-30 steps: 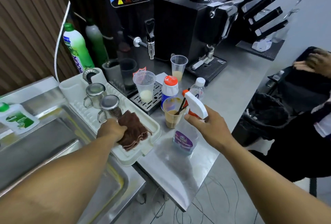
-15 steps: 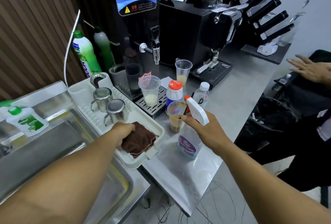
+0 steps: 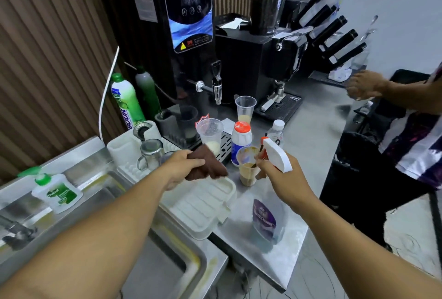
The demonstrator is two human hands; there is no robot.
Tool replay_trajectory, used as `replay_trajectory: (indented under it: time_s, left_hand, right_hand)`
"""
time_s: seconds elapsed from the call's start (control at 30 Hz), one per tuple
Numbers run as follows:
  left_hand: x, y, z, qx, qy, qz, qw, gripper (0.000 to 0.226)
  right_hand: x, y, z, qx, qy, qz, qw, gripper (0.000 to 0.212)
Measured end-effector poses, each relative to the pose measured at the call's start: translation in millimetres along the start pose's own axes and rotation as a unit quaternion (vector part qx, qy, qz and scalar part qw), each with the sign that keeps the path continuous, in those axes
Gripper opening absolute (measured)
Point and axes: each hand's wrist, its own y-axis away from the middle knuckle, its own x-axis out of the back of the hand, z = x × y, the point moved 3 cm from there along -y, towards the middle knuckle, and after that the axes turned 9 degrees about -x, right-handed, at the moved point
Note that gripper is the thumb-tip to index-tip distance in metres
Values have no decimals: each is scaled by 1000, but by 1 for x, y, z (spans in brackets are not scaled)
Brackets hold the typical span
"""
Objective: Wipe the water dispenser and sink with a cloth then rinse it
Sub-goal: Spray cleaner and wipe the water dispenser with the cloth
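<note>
The left hand (image 3: 183,168) gripped the brown cloth (image 3: 209,166) above the tray (image 3: 203,210) while the right hand (image 3: 281,180) clasped the spray bottle (image 3: 265,223), best aimed squarely at the water dispenser (image 3: 189,23) behind.

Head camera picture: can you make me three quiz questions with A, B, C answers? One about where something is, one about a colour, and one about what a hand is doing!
1. Where is the brown cloth?
A. On the floor
B. In the left hand, over the white tray
C. On a shelf

2. What colour is most of the top part of the spray bottle?
A. White
B. Green
C. Black

3. What is the right hand doing?
A. Lying flat and empty
B. Gripping the spray bottle
C. Pointing at the ceiling

Answers:
1. B: the left fingers are curled round the cloth, with the tray's far end below it.
2. A: the trigger head is white, with only a small orange bit behind it.
3. B: the fingers wrap the bottle's neck under the trigger head.
</note>
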Motion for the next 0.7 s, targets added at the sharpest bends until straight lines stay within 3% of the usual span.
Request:
replay_trajectory:
  time_s: [0.13,0.27,0.37,0.53,0.7]
  left_hand:
    - [17,3,35,-53,2,-6,999,20]
    - [27,5,53,-36,74,-25,996,32]
    - [34,10,68,-44,134,-27,990,36]
    - [40,15,77,-30,182,-33,982,38]
    - [46,20,87,-18,171,-79,982,41]
  right_hand:
    - [-13,14,-20,30,-29,-28,999,14]
    - [-31,21,-29,33,-31,-95,994,9]
    - [-46,24,-37,50,19,-112,992,23]
    - [-58,28,-47,78,64,-134,986,6]
    - [-64,29,-60,100,97,-142,980,26]
